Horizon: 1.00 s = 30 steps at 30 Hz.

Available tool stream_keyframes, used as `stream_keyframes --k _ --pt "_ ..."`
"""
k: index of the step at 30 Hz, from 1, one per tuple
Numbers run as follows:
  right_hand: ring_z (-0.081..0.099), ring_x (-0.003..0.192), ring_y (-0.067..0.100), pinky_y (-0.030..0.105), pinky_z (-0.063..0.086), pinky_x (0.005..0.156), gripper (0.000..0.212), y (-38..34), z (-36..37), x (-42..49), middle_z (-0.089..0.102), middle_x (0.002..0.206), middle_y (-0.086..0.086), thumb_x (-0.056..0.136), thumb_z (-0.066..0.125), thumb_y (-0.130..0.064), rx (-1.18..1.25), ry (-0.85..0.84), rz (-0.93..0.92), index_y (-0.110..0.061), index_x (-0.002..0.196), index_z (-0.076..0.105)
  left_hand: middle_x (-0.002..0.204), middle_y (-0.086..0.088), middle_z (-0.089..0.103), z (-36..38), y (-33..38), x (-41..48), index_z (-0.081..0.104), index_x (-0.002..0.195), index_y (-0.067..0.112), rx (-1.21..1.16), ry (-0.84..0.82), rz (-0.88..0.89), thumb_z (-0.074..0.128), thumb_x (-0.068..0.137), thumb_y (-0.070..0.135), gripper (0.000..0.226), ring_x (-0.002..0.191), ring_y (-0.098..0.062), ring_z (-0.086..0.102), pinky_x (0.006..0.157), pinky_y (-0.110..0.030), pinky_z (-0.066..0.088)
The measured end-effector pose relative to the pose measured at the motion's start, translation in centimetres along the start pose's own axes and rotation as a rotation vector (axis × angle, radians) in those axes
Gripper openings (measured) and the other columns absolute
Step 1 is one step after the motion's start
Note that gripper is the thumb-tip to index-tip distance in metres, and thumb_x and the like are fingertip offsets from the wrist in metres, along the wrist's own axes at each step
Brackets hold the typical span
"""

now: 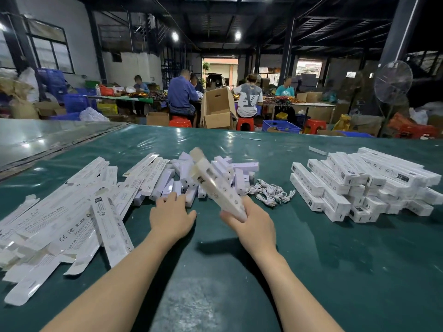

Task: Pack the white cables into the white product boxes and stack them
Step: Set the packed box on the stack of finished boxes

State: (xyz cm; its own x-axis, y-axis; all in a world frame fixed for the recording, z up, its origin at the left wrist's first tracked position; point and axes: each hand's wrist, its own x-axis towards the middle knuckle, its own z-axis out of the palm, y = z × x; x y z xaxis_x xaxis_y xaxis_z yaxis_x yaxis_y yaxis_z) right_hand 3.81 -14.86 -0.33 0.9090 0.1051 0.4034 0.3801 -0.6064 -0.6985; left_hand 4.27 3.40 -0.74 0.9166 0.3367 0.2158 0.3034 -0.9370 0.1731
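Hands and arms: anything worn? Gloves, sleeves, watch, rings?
Nothing worn that shows. Left hand and right hand are bare: no gloves, rings or tape. Left forearm and right forearm are bare down to the frame edge, no sleeve, watch or band in view.

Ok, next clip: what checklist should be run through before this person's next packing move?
1. Box in hand: the right hand grips a white box by its near end. Ok.
2. Box end open for loading: blurred by motion. Cannot tell.
3. Cables in reach: the white cables lie on the green table just beyond the right hand. Ok.
4. Left hand free: it rests at the centre pile of small white pieces, and its fingertips are unclear. Cannot tell.
5. Stack ready: the packed boxes are piled to the right with their top uncovered. Ok.
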Motion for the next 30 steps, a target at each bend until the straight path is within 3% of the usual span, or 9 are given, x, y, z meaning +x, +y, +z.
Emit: stream_keyframes --k 5,9,12,15,17,20,24,27,30 --pt "0.044 0.060 0.017 0.031 0.033 0.054 0.047 0.3 0.3 0.0 0.047 0.057 -0.004 0.077 0.052 -0.062 0.010 -0.096 -0.012 -0.015 0.071 0.047 0.117 -0.010 0.046 -0.1 0.0 -0.7 0.050 0.109 0.012 -0.191 0.215 -0.031 0.050 0.092 0.030 0.025 0.090 -0.031 0.052 0.066 -0.034 0.037" --pt "0.036 0.055 0.011 0.028 0.028 0.054 0.044 0.6 0.3 0.1 0.041 0.052 -0.008 0.070 0.046 -0.061 0.212 -0.121 0.000 -0.018 0.063 0.049 0.108 -0.008 0.054 0.1 -1.4 -1.1 0.056 0.093 0.013 -0.529 0.325 -0.073 0.059 0.086 0.016 0.009 0.087 -0.029 0.054 0.072 -0.031 0.036" --pt "0.036 0.048 0.008 0.025 0.028 0.050 0.044 0.5 0.4 0.3 0.038 0.048 -0.009 0.076 0.051 -0.058 0.269 -0.160 -0.018 -0.020 0.056 0.043 0.094 -0.002 0.062 -0.6 -2.7 -1.9 0.056 0.094 0.020 -0.942 0.569 -0.376 0.062 0.083 0.018 0.013 0.083 -0.020 0.054 0.072 -0.025 0.036" --pt "0.045 0.034 0.010 0.023 0.036 0.044 0.043 0.2 0.3 0.3 0.047 0.044 -0.002 0.092 0.049 -0.045 0.386 -0.286 0.033 -0.011 0.065 0.050 0.093 -0.013 0.061 -1.8 -3.5 -2.7 0.055 0.100 0.015 -1.409 0.792 -0.581 0.056 0.090 0.018 0.011 0.081 -0.016 0.057 0.065 -0.017 0.047" --pt "0.047 0.031 0.010 0.019 0.037 0.040 0.047 0.1 -0.1 0.3 0.051 0.038 -0.002 0.096 0.037 -0.043 0.386 -0.396 0.097 -0.008 0.072 0.057 0.096 -0.011 0.060 -2.7 -3.8 -2.9 0.054 0.088 0.017 -1.703 0.797 -0.598 0.053 0.094 0.016 0.006 0.078 -0.011 0.061 0.069 -0.025 0.056" --pt "0.050 0.031 0.013 0.016 0.037 0.036 0.058 0.5 -1.1 0.6 0.054 0.038 0.001 0.098 0.029 -0.044 0.370 -0.497 0.139 0.005 0.088 0.058 0.090 -0.003 0.056 -4.0 -3.8 -2.9 0.051 0.083 0.019 -2.077 0.652 -0.485 0.049 0.095 0.013 0.014 0.076 -0.010 0.060 0.059 -0.021 0.056" --pt "0.053 0.033 0.017 0.015 0.037 0.036 0.046 0.5 -2.2 0.5 0.057 0.042 0.003 0.098 0.030 -0.045 0.313 -0.537 0.145 -0.010 0.076 0.050 0.087 -0.003 0.056 -4.2 -3.3 -3.2 0.052 0.082 0.016 -2.072 0.488 -0.351 0.047 0.095 0.011 0.015 0.076 -0.012 0.061 0.062 -0.021 0.057" --pt "0.053 0.034 0.017 0.015 0.036 0.036 0.045 0.5 -2.3 0.5 0.059 0.044 0.004 0.097 0.032 -0.046 0.296 -0.535 0.147 -0.016 0.067 0.046 0.090 -0.004 0.054 -4.1 -3.1 -3.2 0.054 0.083 0.015 -1.942 0.497 -0.325 0.046 0.096 0.010 0.017 0.079 -0.015 0.057 0.060 -0.017 0.056" --pt "0.053 0.035 0.016 0.015 0.035 0.036 0.046 0.7 -2.3 0.4 0.059 0.045 0.003 0.096 0.035 -0.046 0.275 -0.546 0.126 -0.018 0.062 0.047 0.085 -0.002 0.055 -4.2 -3.5 -3.1 0.056 0.083 0.016 -1.859 0.558 -0.288 0.043 0.097 0.009 0.021 0.070 -0.009 0.061 0.056 -0.014 0.053"
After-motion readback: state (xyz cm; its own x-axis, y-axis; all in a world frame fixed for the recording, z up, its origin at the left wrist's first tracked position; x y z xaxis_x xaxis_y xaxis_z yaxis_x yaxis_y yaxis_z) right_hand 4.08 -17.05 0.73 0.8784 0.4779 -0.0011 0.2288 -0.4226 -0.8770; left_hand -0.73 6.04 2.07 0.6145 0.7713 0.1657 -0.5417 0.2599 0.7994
